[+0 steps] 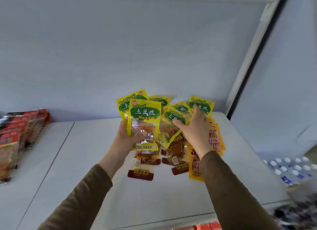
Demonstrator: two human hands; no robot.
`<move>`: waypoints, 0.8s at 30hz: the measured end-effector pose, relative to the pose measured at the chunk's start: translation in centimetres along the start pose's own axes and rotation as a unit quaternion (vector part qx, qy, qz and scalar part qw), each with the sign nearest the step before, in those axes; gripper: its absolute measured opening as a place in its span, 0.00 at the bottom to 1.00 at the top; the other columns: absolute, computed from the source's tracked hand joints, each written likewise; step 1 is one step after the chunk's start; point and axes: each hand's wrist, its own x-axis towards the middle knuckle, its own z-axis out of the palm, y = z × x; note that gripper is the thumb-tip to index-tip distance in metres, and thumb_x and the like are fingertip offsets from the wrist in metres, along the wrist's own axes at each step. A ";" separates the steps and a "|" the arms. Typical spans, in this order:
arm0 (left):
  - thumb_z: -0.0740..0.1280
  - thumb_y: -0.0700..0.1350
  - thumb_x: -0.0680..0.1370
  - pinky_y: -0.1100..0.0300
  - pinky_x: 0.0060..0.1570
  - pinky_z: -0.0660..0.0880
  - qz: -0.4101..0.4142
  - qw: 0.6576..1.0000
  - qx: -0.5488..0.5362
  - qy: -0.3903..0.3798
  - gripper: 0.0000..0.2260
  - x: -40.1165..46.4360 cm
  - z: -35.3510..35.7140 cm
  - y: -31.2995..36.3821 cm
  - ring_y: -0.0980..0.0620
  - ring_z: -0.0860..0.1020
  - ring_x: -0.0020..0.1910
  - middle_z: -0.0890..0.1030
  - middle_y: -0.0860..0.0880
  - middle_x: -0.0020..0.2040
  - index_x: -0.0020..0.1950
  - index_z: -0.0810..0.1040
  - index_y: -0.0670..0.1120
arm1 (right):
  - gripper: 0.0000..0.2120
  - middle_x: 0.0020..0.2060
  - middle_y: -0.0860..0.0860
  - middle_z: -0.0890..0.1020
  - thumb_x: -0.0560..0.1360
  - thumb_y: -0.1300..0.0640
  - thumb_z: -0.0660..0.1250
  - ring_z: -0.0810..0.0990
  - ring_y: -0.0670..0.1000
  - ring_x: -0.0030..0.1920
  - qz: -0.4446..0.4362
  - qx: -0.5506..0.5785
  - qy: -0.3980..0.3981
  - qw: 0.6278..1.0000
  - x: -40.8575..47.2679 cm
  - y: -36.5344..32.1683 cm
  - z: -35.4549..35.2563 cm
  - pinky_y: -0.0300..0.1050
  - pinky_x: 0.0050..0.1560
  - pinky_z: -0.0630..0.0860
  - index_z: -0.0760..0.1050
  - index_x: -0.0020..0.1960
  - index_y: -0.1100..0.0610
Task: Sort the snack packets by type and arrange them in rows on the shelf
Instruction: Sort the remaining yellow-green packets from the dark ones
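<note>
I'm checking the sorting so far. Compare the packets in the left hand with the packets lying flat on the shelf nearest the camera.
The yellow-green packets are lifted off the shelf and stand upright, gripped by the left hand; the dark-red-labelled packets lie flat, untouched. The held ones have yellow edges and green banners; the flat ones are mostly clear with dark red ends. Both show orange-brown strips through clear windows.

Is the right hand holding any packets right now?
No, the right hand is open with fingers spread over the loose yellow-green packets, while the left hand grips two.
</note>
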 end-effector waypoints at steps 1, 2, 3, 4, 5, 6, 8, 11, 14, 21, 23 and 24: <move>0.76 0.37 0.75 0.37 0.59 0.79 -0.004 1.000 0.000 0.010 0.27 0.2 0.1 -0.3 0.40 0.84 0.58 0.85 0.46 0.60 0.70 0.72 0.52 | 0.56 0.79 0.57 0.60 0.68 0.26 0.67 0.59 0.62 0.78 0.027 -0.020 -0.038 0.999 0.2 0.6 -0.1 0.62 0.75 0.60 0.46 0.82 0.52; 0.76 0.36 0.75 0.38 0.59 0.80 -0.009 1.000 0.002 0.020 0.27 0.4 0.3 -0.6 0.41 0.84 0.57 0.85 0.46 0.59 0.69 0.72 0.52 | 0.60 0.80 0.58 0.57 0.65 0.23 0.67 0.57 0.64 0.78 0.046 -0.030 -0.068 0.996 0.4 1.0 0.0 0.63 0.75 0.59 0.42 0.82 0.51; 0.76 0.36 0.74 0.40 0.59 0.80 -0.014 0.999 0.007 0.031 0.27 0.6 0.6 -0.9 0.42 0.84 0.57 0.85 0.47 0.58 0.68 0.72 0.53 | 0.63 0.80 0.58 0.56 0.63 0.21 0.67 0.57 0.65 0.78 0.051 -0.047 -0.081 0.994 0.5 1.2 0.2 0.64 0.75 0.59 0.39 0.82 0.50; 0.77 0.36 0.74 0.41 0.58 0.81 -0.020 0.999 0.014 0.039 0.27 0.8 0.9 -1.2 0.44 0.85 0.56 0.85 0.48 0.57 0.68 0.72 0.53 | 0.65 0.80 0.59 0.58 0.62 0.21 0.67 0.58 0.65 0.78 0.046 -0.070 -0.083 0.993 0.8 1.2 0.6 0.64 0.74 0.60 0.37 0.82 0.50; 0.78 0.37 0.73 0.42 0.58 0.81 -0.026 0.998 0.021 0.045 0.27 1.0 1.2 -1.5 0.45 0.85 0.55 0.86 0.49 0.56 0.67 0.72 0.54 | 0.65 0.79 0.60 0.61 0.62 0.21 0.68 0.60 0.64 0.77 0.037 -0.088 -0.079 0.992 1.1 1.0 0.9 0.63 0.72 0.62 0.36 0.82 0.50; 0.78 0.37 0.73 0.43 0.58 0.81 -0.031 0.998 0.030 0.048 0.27 1.1 1.5 -1.7 0.46 0.85 0.54 0.85 0.49 0.56 0.66 0.71 0.54 | 0.65 0.77 0.60 0.64 0.62 0.23 0.70 0.63 0.63 0.76 0.030 -0.093 -0.072 0.993 1.4 0.8 1.1 0.62 0.71 0.65 0.37 0.82 0.50; 0.79 0.40 0.72 0.45 0.56 0.81 -0.035 0.996 0.057 0.054 0.27 1.5 2.1 -1.9 0.47 0.84 0.55 0.84 0.49 0.57 0.65 0.70 0.54 | 0.63 0.74 0.59 0.69 0.65 0.31 0.76 0.68 0.61 0.72 0.020 -0.042 -0.063 0.997 1.9 0.4 1.3 0.57 0.66 0.71 0.38 0.82 0.50; 0.79 0.42 0.72 0.53 0.49 0.81 -0.032 0.995 0.082 0.051 0.26 1.9 2.8 -1.7 0.51 0.85 0.53 0.83 0.51 0.57 0.62 0.69 0.57 | 0.60 0.72 0.57 0.72 0.69 0.50 0.80 0.78 0.53 0.57 0.023 0.101 -0.062 0.993 2.2 -0.1 1.2 0.41 0.50 0.77 0.38 0.82 0.48; 0.78 0.42 0.74 0.52 0.51 0.81 -0.039 0.995 0.079 0.046 0.25 1.9 3.0 -1.5 0.50 0.85 0.53 0.84 0.50 0.57 0.62 0.69 0.57 | 0.56 0.72 0.54 0.71 0.72 0.59 0.78 0.80 0.50 0.55 0.044 0.198 -0.058 0.977 2.3 -0.3 1.2 0.39 0.45 0.76 0.40 0.82 0.44; 0.73 0.38 0.78 0.51 0.38 0.83 -0.089 0.992 -0.062 0.059 0.22 1.4 1.3 -0.2 0.46 0.86 0.47 0.84 0.44 0.57 0.68 0.70 0.49 | 0.04 0.40 0.56 0.84 0.75 0.59 0.72 0.78 0.51 0.40 0.035 0.378 -0.009 0.925 3.6 1.2 -1.3 0.38 0.37 0.72 0.81 0.50 0.54; 0.72 0.39 0.79 0.54 0.36 0.82 -0.094 0.991 -0.067 0.063 0.21 1.4 1.1 0.1 0.49 0.85 0.45 0.83 0.45 0.57 0.68 0.69 0.50 | 0.06 0.45 0.67 0.81 0.77 0.58 0.70 0.76 0.57 0.36 0.017 0.411 0.015 0.912 3.9 1.1 -2.3 0.42 0.42 0.70 0.79 0.50 0.61; 0.72 0.39 0.80 0.54 0.36 0.82 -0.096 0.991 -0.069 0.062 0.21 1.4 1.1 0.2 0.49 0.85 0.46 0.83 0.45 0.58 0.69 0.69 0.50 | 0.03 0.43 0.63 0.83 0.78 0.59 0.69 0.78 0.57 0.36 0.006 0.433 0.025 0.901 3.9 1.0 -2.9 0.41 0.42 0.72 0.81 0.49 0.58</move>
